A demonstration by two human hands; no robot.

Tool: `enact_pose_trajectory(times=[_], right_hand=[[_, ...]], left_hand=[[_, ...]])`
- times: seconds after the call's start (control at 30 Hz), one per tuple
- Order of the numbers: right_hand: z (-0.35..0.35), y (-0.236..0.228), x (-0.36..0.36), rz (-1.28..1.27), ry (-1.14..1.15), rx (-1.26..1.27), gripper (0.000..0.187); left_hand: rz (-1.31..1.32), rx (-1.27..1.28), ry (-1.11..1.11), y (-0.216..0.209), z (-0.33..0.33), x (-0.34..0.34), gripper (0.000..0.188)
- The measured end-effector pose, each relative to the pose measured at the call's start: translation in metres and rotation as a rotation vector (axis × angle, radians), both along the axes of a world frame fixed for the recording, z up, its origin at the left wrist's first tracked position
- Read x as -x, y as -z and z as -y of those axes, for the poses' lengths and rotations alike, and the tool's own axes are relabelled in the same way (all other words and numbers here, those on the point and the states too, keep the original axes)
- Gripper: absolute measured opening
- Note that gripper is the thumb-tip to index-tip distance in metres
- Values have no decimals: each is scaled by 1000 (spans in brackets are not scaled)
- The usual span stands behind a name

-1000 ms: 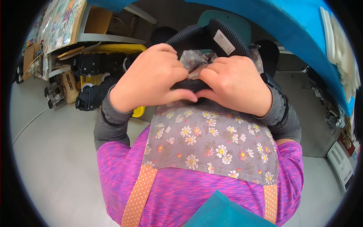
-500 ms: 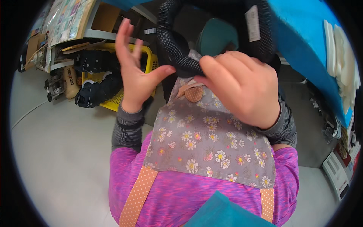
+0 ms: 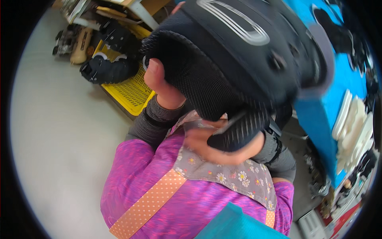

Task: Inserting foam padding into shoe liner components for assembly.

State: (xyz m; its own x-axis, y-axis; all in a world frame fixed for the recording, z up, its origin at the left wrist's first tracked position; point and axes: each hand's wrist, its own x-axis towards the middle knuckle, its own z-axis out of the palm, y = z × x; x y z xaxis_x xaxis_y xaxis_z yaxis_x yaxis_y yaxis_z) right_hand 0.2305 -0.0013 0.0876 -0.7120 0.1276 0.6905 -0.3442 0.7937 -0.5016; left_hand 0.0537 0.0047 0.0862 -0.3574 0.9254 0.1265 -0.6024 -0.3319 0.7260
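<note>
A large black padded boot [image 3: 246,59] is held up before my chest, tilted with its opening toward me. Its lining is ribbed and a grey sole edge shows at the right. My left hand [image 3: 165,85] grips the opening's left rim, thumb in front; most of its fingers are hidden behind the boot. Below the opening, my right hand [image 3: 227,153] is wrapped round a padded black flap of the boot, its fingers blurred by motion.
A yellow plastic basket [image 3: 133,89] at the left holds several black boots [image 3: 109,69]. To the right is a blue-covered table [image 3: 318,115] with a stack of white foam-like pieces [image 3: 352,131] and dark footwear [image 3: 334,30]. Grey floor [image 3: 59,139] lies at left.
The boot has come nearer and turned, now showing its side and sole edge. My left hand has closed on its rim; my right hand has moved lower, to the flap. The view has shifted.
</note>
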Motion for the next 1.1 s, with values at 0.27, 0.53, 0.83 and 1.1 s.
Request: enact_pose_trajectory(times=[0.27, 0.53, 0.83, 1.1], right_hand=[[-38, 15, -79, -51, -261, 686, 28], [-61, 22, -93, 54, -194, 870, 37], [-36, 28, 3, 467, 14, 146, 33], [-13, 20, -7, 257, 3, 370, 29]], left_hand=[[11, -324, 457, 12, -25, 18, 106], [120, -352, 775, 31, -36, 18, 79], [13, -125, 473, 14, -21, -18, 52], [223, -48, 529, -9, 8, -29, 72]])
